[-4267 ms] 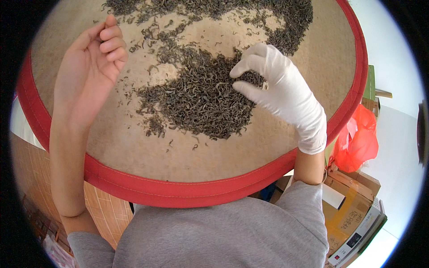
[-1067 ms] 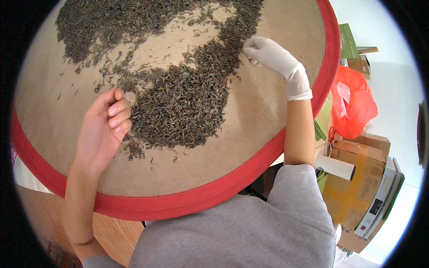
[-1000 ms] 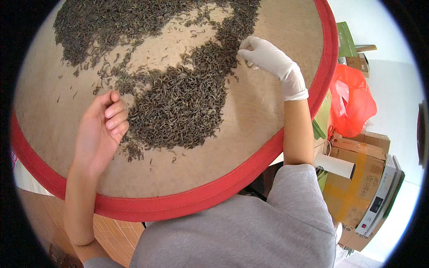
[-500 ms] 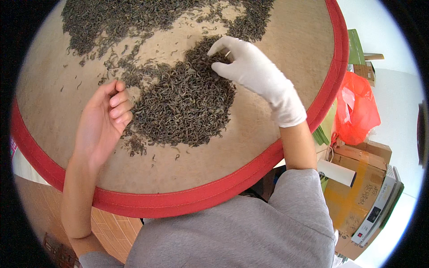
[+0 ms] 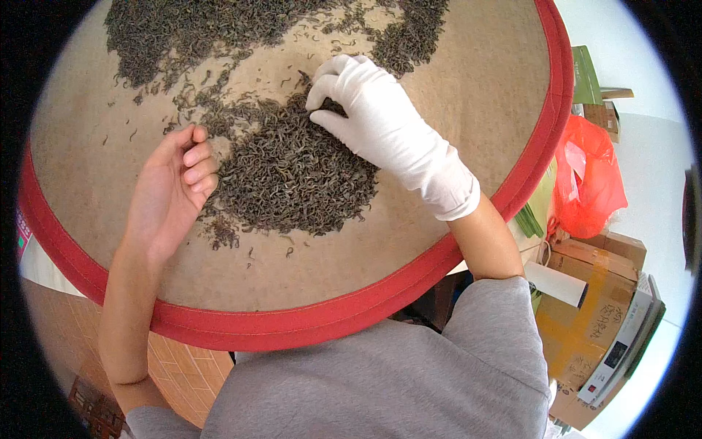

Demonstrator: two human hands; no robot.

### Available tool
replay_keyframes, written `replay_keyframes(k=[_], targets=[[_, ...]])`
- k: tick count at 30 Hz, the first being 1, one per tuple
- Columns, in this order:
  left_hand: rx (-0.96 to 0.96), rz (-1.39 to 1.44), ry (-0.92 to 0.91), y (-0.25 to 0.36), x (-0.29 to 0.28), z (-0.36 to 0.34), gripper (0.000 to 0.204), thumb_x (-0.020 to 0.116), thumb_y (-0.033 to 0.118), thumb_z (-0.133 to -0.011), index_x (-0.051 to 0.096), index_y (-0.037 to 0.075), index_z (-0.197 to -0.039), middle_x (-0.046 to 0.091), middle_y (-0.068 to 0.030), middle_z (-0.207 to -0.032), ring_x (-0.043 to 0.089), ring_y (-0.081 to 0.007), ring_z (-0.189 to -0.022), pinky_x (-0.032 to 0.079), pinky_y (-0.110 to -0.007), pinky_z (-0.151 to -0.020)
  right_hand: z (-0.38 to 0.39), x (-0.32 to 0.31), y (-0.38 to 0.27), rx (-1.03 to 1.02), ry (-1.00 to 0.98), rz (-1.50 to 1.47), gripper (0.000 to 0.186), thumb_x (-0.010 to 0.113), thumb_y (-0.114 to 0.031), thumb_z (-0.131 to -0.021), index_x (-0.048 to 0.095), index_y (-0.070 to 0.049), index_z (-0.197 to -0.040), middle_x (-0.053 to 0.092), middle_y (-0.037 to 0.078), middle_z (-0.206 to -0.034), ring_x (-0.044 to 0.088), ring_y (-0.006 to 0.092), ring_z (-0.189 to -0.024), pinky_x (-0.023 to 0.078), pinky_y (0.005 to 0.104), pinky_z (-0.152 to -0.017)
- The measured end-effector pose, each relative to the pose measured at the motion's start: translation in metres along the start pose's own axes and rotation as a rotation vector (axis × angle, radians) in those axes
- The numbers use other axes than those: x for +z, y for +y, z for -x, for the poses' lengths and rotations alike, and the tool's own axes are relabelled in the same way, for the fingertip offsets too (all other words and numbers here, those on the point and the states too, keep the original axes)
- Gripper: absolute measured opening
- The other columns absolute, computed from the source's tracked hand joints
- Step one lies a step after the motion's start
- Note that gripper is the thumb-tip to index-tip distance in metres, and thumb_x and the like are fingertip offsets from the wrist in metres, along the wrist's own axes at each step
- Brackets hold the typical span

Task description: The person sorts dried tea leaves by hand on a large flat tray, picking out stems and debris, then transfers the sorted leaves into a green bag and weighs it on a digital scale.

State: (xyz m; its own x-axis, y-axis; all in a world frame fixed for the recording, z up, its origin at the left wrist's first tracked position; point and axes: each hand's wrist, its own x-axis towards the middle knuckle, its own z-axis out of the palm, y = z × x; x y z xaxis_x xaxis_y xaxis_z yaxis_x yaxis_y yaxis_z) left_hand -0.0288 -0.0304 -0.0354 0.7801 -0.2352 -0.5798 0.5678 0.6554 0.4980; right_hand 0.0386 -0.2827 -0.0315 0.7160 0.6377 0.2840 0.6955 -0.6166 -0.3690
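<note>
A large round tan tray (image 5: 504, 95) with a red cloth rim bears dark, curled dried leaves, tea by the look of them, in a near pile (image 5: 292, 194) and a far band (image 5: 190, 29). My bare left hand (image 5: 175, 179) rests palm up at the near pile's left edge, fingers curled with thumb and forefinger tips together; anything between them is too small to make out. My right hand (image 5: 373, 117), in a white glove, arches over the upper part of the near pile. Its thumb and bent fingertips close down among the leaves, and what they grip is hidden.
At the right are a red plastic bag (image 5: 585, 190), green packages (image 5: 585, 77), cardboard boxes (image 5: 585, 322), a white roll (image 5: 556, 284) and a flat silver-edged appliance (image 5: 614, 351), beside a pale wall. A wooden-look floor (image 5: 186, 366) shows at lower left.
My gloved hand has swung left from the pile's right edge onto its upper part, and its fingers have drawn closer together since half a second ago. My left hand has barely moved since a second ago.
</note>
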Motion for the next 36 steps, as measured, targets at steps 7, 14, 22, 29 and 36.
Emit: replay_keyframes(k=[7,14,22,29,36], targets=[[-0.009,0.045,-0.034,0.001,-0.003,0.0,0.014,0.043,0.018,-0.099,0.048,0.008,-0.09,0.036,0.0048,-0.069,0.034,-0.0056,-0.058,0.033,-0.02,-0.053,-0.007,-0.026,-0.016,0.505,-0.1,-0.67,0.018,0.066,-0.018,-0.088,0.065,-0.001,-0.095,0.068,0.006,-0.081,0.062,0.0115,-0.072,0.05,0.0251,-0.067],[-0.016,0.049,-0.019,0.001,0.0,0.001,0.015,0.042,0.018,-0.1,0.047,0.008,-0.091,0.035,0.0051,-0.069,0.033,-0.0054,-0.057,0.033,-0.019,-0.052,-0.006,-0.03,-0.011,0.634,-0.313,-1.248,0.025,0.055,-0.013,-0.095,0.06,0.002,-0.114,0.069,0.011,-0.097,0.066,0.0158,-0.086,0.053,0.0267,-0.076],[-0.03,0.038,0.003,0.0,0.001,0.0,0.015,0.041,0.018,-0.1,0.047,0.009,-0.09,0.035,0.0058,-0.068,0.033,-0.0051,-0.057,0.033,-0.019,-0.052,-0.007,-0.029,-0.016,0.644,-0.373,-1.575,0.035,0.047,-0.015,-0.096,0.053,0.006,-0.124,0.065,0.018,-0.108,0.064,0.0215,-0.094,0.051,0.0302,-0.083],[-0.019,0.01,0.008,0.0,0.002,0.001,0.015,0.04,0.018,-0.1,0.047,0.009,-0.09,0.033,0.0061,-0.069,0.033,-0.0047,-0.058,0.033,-0.019,-0.052,-0.011,-0.027,-0.017,0.691,-0.377,-1.761,0.04,0.046,-0.014,-0.095,0.049,0.007,-0.129,0.064,0.02,-0.114,0.064,0.0242,-0.101,0.05,0.0307,-0.086],[-0.005,0.017,0.0,-0.001,-0.001,0.0,0.014,0.042,0.019,-0.1,0.047,0.009,-0.09,0.033,0.0062,-0.069,0.032,-0.0047,-0.058,0.033,-0.019,-0.052,-0.007,-0.035,-0.029,0.675,-0.337,-1.213,0.037,0.056,-0.007,-0.09,0.055,0.001,-0.126,0.069,0.011,-0.102,0.065,0.0172,-0.094,0.05,0.0281,-0.083]])
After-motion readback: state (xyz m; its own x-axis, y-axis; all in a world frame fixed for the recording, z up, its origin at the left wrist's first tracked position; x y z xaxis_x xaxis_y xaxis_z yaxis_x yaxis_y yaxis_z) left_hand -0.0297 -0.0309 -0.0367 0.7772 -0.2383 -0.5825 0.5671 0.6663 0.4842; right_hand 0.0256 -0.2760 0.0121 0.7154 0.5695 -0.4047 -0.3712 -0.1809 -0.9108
